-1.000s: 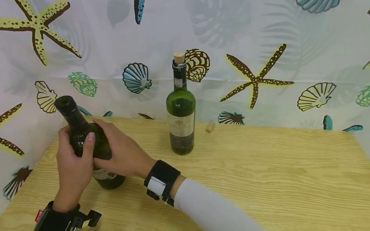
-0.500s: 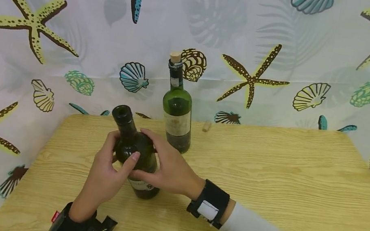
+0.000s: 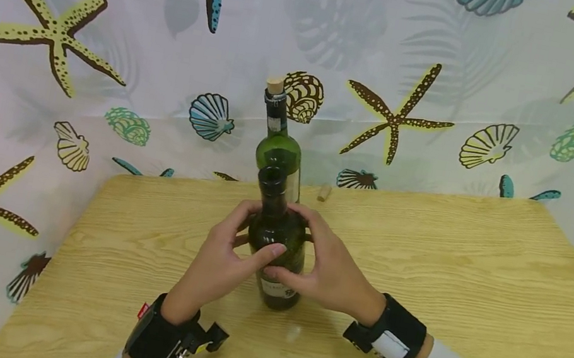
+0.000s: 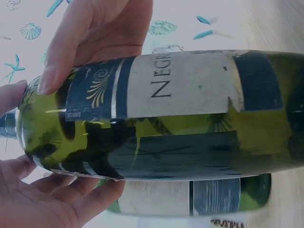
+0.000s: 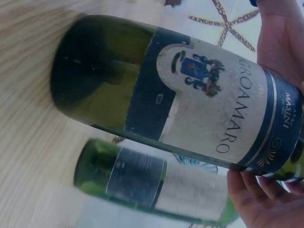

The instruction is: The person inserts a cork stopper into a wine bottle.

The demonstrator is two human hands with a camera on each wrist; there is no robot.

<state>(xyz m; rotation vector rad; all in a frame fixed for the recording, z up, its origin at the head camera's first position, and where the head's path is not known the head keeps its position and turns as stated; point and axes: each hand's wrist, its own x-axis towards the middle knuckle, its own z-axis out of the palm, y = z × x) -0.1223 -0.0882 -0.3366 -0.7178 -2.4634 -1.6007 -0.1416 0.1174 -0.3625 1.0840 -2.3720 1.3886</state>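
Note:
Both hands hold one dark green wine bottle (image 3: pixel 277 232) round its shoulder, near the middle of the table. My left hand (image 3: pixel 217 259) grips its left side and my right hand (image 3: pixel 336 271) its right, thumbs at the front. The bottle's mouth is uncorked and it stands nearly upright; whether its base touches the wood I cannot tell. Its pale and dark blue label (image 5: pixel 213 99) reads "Negroamaro" in the right wrist view. Right behind it is a second green wine bottle (image 3: pixel 277 150), upright, with a cork (image 3: pixel 276 85) in its neck and its lower part hidden.
A loose cork (image 3: pixel 324 192) lies by the back edge, right of the rear bottle. Behind the wooden table (image 3: pixel 447 284) hangs a white cloth (image 3: pixel 348 30) printed with starfish and shells. Each wrist wears a black strap (image 3: pixel 397 336) with a small camera.
Both hands have carried the bottle from the left side of the table to the right, in front of the corked one. It has gone from leaning left to nearly upright.

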